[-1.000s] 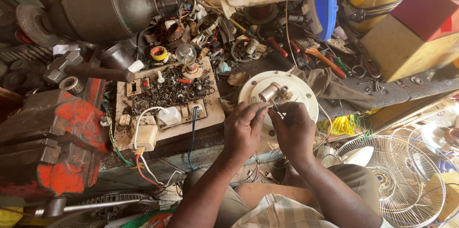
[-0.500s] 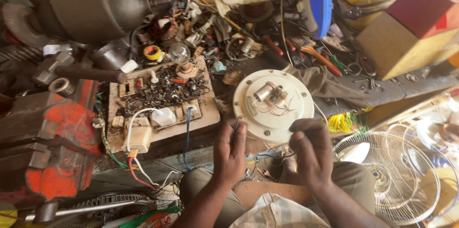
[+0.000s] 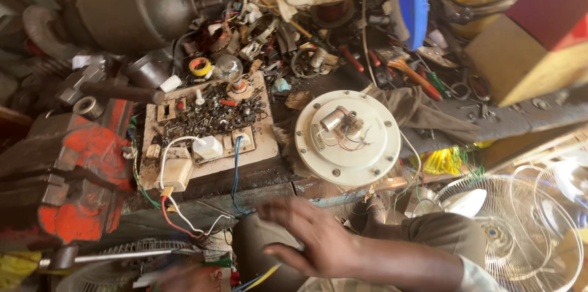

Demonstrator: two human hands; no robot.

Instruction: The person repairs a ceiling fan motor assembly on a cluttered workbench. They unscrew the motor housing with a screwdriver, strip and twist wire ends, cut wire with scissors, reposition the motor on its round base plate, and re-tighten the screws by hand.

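A cream round fan housing plate (image 3: 349, 145) lies on the cluttered workbench, with a small metal cylinder (image 3: 334, 119) and thin wires at its middle. My right hand (image 3: 306, 237) hovers below the bench edge, off the plate, reaching left with fingers apart and nothing in it. My left hand (image 3: 180, 278) is a blur at the bottom edge near a red packet; its grip is unclear. My knee in dark trousers (image 3: 447, 237) sits under the right forearm.
Left of the plate lies a wooden switchboard (image 3: 263, 151) with a heap of nuts and screws, a white plug and wires. A red bench vise (image 3: 67, 175) stands at left. A wire fan guard (image 3: 520, 237) is at lower right, a yellow box (image 3: 527, 62) at upper right.
Both hands have left the plate's middle and dropped below the bench edge. The right hand now reaches leftward, and the left hand has sunk to the bottom edge.
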